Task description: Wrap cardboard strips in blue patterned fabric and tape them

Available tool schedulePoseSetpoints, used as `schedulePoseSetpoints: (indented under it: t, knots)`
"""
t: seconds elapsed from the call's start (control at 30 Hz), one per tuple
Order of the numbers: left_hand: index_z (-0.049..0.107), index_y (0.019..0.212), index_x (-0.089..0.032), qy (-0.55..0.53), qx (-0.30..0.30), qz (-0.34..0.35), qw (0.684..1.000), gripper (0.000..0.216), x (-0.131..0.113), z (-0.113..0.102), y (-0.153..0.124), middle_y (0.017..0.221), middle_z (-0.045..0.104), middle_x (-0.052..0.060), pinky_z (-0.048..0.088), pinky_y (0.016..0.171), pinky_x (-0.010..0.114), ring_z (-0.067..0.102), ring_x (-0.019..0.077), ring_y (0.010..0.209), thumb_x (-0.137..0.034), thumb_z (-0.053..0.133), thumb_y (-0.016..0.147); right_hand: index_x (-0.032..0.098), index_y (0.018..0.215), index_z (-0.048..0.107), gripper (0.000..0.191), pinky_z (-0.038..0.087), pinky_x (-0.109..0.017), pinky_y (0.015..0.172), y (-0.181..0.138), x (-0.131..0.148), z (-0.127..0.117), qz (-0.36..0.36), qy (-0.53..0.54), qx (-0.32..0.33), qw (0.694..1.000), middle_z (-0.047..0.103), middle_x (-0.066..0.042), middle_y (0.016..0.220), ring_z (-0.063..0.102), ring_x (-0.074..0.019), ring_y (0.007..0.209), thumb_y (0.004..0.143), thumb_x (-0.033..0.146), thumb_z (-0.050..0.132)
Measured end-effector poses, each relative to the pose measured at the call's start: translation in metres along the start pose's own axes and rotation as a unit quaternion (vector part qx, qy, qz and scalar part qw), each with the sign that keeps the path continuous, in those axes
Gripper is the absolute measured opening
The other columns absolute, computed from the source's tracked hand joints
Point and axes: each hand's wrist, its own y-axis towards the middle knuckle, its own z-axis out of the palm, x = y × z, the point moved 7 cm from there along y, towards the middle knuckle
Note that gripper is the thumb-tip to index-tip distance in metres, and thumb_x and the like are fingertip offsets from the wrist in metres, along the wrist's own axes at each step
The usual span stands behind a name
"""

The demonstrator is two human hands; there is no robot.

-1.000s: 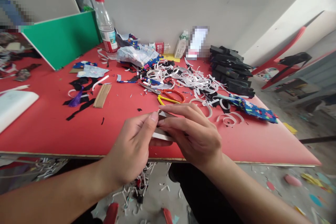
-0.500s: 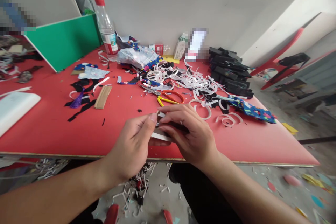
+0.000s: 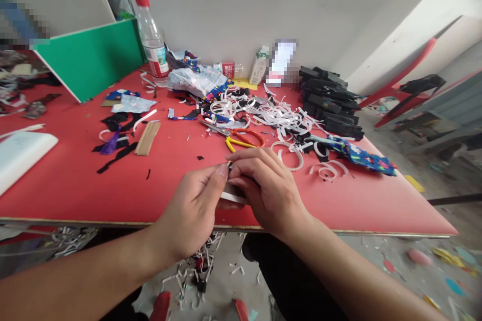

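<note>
Close to the table's front edge, my left hand [image 3: 199, 200] and my right hand [image 3: 269, 188] meet around a small dark piece with a white strip along its edge [image 3: 233, 194]. The left thumb presses on its near end while the left fingers lie beneath, mostly hidden. My right fingers are curled over the top and pinch it, covering most of the piece, so its exact kind does not show. Just beyond the hands lie scissors [image 3: 241, 139] with one red and one yellow handle.
Curled white strips [image 3: 282, 115] and black scraps are heaped across the red table [image 3: 181, 180]. Stacked black folded pieces [image 3: 327, 100] stand at the back right, patterned blue fabric [image 3: 363, 155] at the right. A bottle [image 3: 152, 45] stands by a green board [image 3: 94, 60].
My right fingers have closed further over the dark piece and the right thumb has shifted inward, so less of the piece shows. Both hands stay in the same place.
</note>
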Motion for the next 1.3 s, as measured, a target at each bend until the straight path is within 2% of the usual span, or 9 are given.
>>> schedulePoseSetpoints:
  t: [0.13, 0.33, 0.47, 0.53, 0.67, 0.8, 0.93, 1.13, 1.3]
  knots:
    - [0.08, 0.094, -0.017, 0.008, -0.007, 0.004, 1.0, 0.044, 0.0, -0.001, 0.0, 0.079, 0.075, 0.005, 0.066, 0.068, 0.031, 0.074, 0.0206, 0.077, -0.057, 0.063, 0.1, 0.023, 0.097, 0.058, 0.012, 0.052, -0.04, 0.084, 0.001, 0.0, 0.0, 0.0, -0.025, 0.018, 1.0, 0.076, -0.009, 0.113, 0.069, -0.0238, 0.098, 0.109, 0.022, 0.054]
    - [0.078, 0.1, -0.018, -0.04, -0.073, -0.026, 0.996, 0.037, 0.015, -0.023, 0.009, 0.099, 0.08, 0.009, 0.067, 0.073, 0.032, 0.077, 0.0263, 0.098, -0.054, 0.067, 0.099, 0.024, 0.096, 0.058, 0.013, 0.051, -0.042, 0.087, -0.001, -0.009, -0.007, 0.008, -0.028, 0.026, 0.999, 0.076, -0.01, 0.12, 0.07, -0.0252, 0.104, 0.109, 0.027, 0.055]
    - [0.075, 0.095, -0.016, -0.056, -0.136, 0.003, 0.989, 0.032, 0.007, -0.044, 0.017, 0.096, 0.081, 0.011, 0.069, 0.075, 0.035, 0.078, 0.0289, 0.099, -0.048, 0.073, 0.093, 0.025, 0.095, 0.06, 0.012, 0.049, -0.044, 0.095, -0.002, -0.034, -0.025, 0.094, 0.019, -0.018, 0.995, 0.076, -0.008, 0.122, 0.069, -0.0247, 0.111, 0.107, 0.026, 0.058]
    - [0.074, 0.091, -0.015, -0.065, -0.171, 0.022, 0.983, 0.029, 0.0, -0.055, 0.019, 0.094, 0.081, 0.011, 0.069, 0.077, 0.038, 0.079, 0.0297, 0.098, -0.044, 0.076, 0.091, 0.026, 0.092, 0.057, 0.016, 0.051, -0.042, 0.092, -0.006, -0.054, -0.034, 0.188, 0.129, -0.066, 0.971, 0.079, -0.008, 0.117, 0.071, -0.0229, 0.105, 0.107, 0.032, 0.058]
    - [0.071, 0.09, -0.016, -0.073, -0.216, 0.026, 0.973, 0.02, -0.004, -0.07, 0.021, 0.09, 0.08, 0.01, 0.069, 0.081, 0.042, 0.079, 0.0303, 0.098, -0.036, 0.071, 0.093, 0.028, 0.091, 0.05, 0.026, 0.052, -0.035, 0.07, -0.014, -0.079, -0.04, 0.31, 0.346, -0.151, 0.873, 0.081, -0.003, 0.093, 0.066, -0.0174, 0.07, 0.107, 0.048, 0.056]
    - [0.071, 0.091, -0.018, -0.056, -0.225, 0.017, 0.973, 0.02, 0.002, -0.073, 0.02, 0.09, 0.08, 0.009, 0.068, 0.083, 0.043, 0.079, 0.0293, 0.098, -0.035, 0.065, 0.097, 0.029, 0.106, 0.061, 0.023, 0.055, -0.038, 0.084, -0.008, -0.058, -0.045, 0.248, 0.235, -0.139, 0.93, 0.081, -0.003, 0.108, 0.071, -0.02, 0.094, 0.096, 0.045, 0.074]
    - [0.073, 0.096, -0.017, -0.057, -0.201, 0.022, 0.978, 0.021, -0.002, -0.059, 0.017, 0.094, 0.08, 0.009, 0.068, 0.081, 0.04, 0.078, 0.0275, 0.096, -0.036, 0.064, 0.098, 0.03, 0.137, 0.065, 0.053, 0.049, -0.05, 0.109, -0.004, -0.033, -0.023, 0.198, 0.101, -0.033, 0.974, 0.072, -0.008, 0.139, 0.064, -0.0282, 0.13, 0.088, 0.037, 0.084]
    - [0.073, 0.115, -0.016, -0.11, -0.18, -0.004, 0.978, 0.025, -0.01, -0.043, 0.01, 0.098, 0.079, 0.008, 0.063, 0.067, 0.023, 0.076, 0.0177, 0.084, -0.019, 0.057, 0.096, 0.025, 0.097, 0.081, 0.006, 0.057, -0.045, 0.101, -0.001, -0.03, -0.014, 0.183, 0.16, -0.05, 0.969, 0.077, -0.008, 0.125, 0.072, -0.025, 0.119, 0.094, 0.023, 0.076]
    - [0.077, 0.108, -0.016, -0.018, -0.108, -0.009, 0.994, 0.03, -0.01, -0.042, 0.011, 0.101, 0.079, 0.011, 0.064, 0.076, 0.03, 0.076, 0.0225, 0.091, -0.035, 0.056, 0.099, 0.023, 0.09, 0.072, 0.008, 0.057, -0.047, 0.099, -0.002, -0.035, -0.014, 0.216, 0.174, -0.036, 0.96, 0.078, -0.008, 0.121, 0.072, -0.0251, 0.116, 0.097, 0.025, 0.07]
